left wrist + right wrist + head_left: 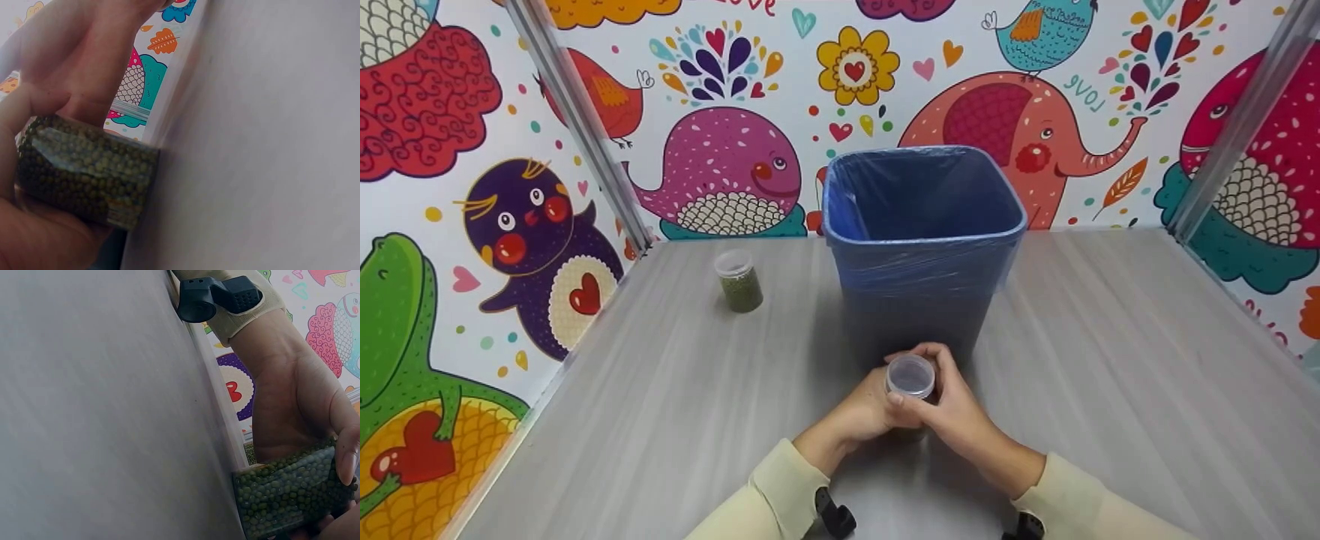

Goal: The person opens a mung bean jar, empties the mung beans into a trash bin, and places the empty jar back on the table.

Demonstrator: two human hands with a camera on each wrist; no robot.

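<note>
A clear plastic jar (87, 171) full of mung beans stands between my two hands, close in front of the bin. In the head view its pale translucent lid (911, 376) faces up at me. My left hand (864, 409) grips the jar from the left, fingers wrapped around its side. From the right, my right hand (964, 412) curls thumb and fingers round the top at the lid. The beans show through the wall in the right wrist view, with the jar's base right at the tabletop.
A tall grey-blue bin (915, 300) with a clear liner over its rim stands just beyond my hands. Back left on the grey table (675, 390) is another lidded jar (742, 291) of green beans. Cartoon-printed panels (720, 172) enclose the back and sides.
</note>
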